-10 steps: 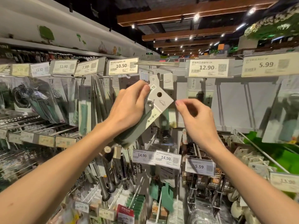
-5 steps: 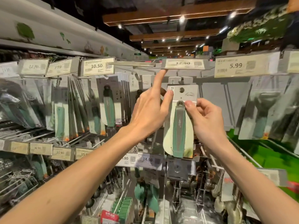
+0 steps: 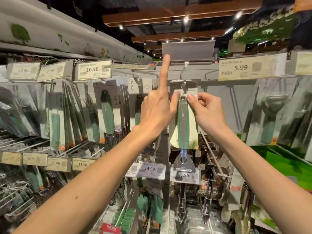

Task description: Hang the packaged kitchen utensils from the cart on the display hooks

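Right hand (image 3: 207,114) pinches the utensil (image 3: 183,122) at the hook (image 3: 184,84). Left hand (image 3: 157,112): index props the tag (image 3: 188,51) up; remaining fingers' grip indiscernible.

Packaged peeler (image 3: 183,122) on hook (image 3: 184,85), between both hands, below flipped-up price tag (image 3: 188,50).

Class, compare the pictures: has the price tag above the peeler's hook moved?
Yes. The price tag has flipped upward, propped by the left hand; it now sits above the 5.99 tag, formerly level with it.
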### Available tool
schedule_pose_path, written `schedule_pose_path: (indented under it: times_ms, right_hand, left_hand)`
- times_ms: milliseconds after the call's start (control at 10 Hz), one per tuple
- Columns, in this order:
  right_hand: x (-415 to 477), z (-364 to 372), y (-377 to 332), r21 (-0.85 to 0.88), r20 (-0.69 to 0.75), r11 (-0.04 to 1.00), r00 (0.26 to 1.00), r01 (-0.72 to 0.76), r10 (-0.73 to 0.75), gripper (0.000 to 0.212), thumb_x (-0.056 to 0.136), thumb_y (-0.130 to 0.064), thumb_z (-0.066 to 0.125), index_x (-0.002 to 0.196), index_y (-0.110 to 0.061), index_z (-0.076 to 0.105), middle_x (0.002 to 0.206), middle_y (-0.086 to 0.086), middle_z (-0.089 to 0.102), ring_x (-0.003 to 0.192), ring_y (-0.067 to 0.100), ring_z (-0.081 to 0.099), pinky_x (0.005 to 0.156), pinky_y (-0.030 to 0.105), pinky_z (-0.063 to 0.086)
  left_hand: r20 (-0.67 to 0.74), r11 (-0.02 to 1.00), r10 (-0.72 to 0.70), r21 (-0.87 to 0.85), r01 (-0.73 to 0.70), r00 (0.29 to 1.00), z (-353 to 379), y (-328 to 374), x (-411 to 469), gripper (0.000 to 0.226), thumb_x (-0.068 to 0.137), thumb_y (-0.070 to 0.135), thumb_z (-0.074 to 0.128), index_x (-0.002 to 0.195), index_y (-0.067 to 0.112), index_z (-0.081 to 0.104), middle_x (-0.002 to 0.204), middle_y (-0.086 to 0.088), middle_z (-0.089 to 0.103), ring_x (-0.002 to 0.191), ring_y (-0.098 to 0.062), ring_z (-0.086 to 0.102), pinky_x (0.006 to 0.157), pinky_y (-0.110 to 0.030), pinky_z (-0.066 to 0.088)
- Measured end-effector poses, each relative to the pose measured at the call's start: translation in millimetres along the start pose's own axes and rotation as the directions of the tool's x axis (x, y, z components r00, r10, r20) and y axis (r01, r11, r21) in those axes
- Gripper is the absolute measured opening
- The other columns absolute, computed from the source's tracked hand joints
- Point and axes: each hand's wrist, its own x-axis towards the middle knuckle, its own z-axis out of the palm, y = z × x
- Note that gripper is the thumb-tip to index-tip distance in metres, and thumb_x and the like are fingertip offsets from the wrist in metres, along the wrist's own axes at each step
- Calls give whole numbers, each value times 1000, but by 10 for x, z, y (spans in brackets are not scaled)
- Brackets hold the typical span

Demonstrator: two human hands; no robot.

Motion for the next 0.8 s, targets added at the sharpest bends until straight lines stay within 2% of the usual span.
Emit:
schedule_pose_path:
  times_ms: [100, 300, 400, 500, 600, 700, 800]
  right_hand:
    - [62, 26, 56, -37, -11, 999, 1000, -12, 11, 30, 98, -30, 57, 76, -10, 64, 54, -2, 49, 50, 11, 39, 53, 28, 32]
    - [227, 74, 131, -94, -14, 990, 995, -104, 103, 17, 100, -25, 55, 95, -13, 66, 60, -10, 55, 49, 8, 40, 47, 24, 32]
    - [271, 59, 180, -167, -18, 983, 997, -80, 78, 19, 99, -31, 56, 91, -16, 64, 65, -4, 59, 52, 10, 44, 47, 21, 37]
    - [298, 26, 242, -202, -48, 973, 993, -114, 107, 27, 97, -34, 59, 106, -9, 64, 71, -5, 59, 52, 5, 45, 38, 7, 33]
    - [241, -40, 255, -238, -56, 964, 992, -121, 111, 28, 94, -39, 61, 101, -12, 62, 76, -11, 58, 62, 0, 49, 47, 5, 37]
    - [83, -131, 288, -296, -12, 951, 996, -87, 88, 26, 92, -42, 62, 96, -16, 65, 77, -12, 61, 69, 0, 54, 60, 18, 40]
    - [-177, -263, 279, -345, 11, 936, 996, -74, 83, 24, 91, -41, 63, 96, -18, 64, 76, -6, 65, 71, 6, 60, 69, 28, 48]
  left_hand:
    - [16, 1000, 12, 14, -12, 1000, 57, -70, 1, 98, 95, 20, 64, 149, 32, -17, 62, -2, 62, 47, -15, 59, 51, -34, 57]
    - [16, 997, 35, 73, -36, 999, 160, -123, 63, 110, 91, 11, 70, 142, 31, -25, 76, -8, 66, 49, -17, 59, 50, -34, 56]
    - [47, 996, 56, 66, -59, 997, 200, -147, 96, 113, 89, 7, 70, 136, 37, -29, 112, -25, 66, 48, -13, 55, 48, -29, 53]
    - [48, 996, 71, 56, -74, 996, 220, -158, 93, 114, 89, 6, 69, 138, 34, -29, 122, -30, 61, 50, -12, 55, 49, -28, 53]
    - [54, 993, 94, 66, -97, 994, 201, -241, 70, 126, 91, 11, 69, 134, 49, -44, 86, -11, 68, 50, -14, 57, 51, -30, 55]
    - [65, 994, 87, 64, -91, 994, 91, -216, -8, 117, 93, 21, 67, 142, 43, -37, 71, 1, 60, 53, -12, 57, 53, -23, 52]
    - [121, 994, 57, 88, -68, 991, -111, -131, -201, 86, 95, 24, 62, 156, 14, 2, 82, -2, 63, 59, -14, 58, 57, -26, 51]
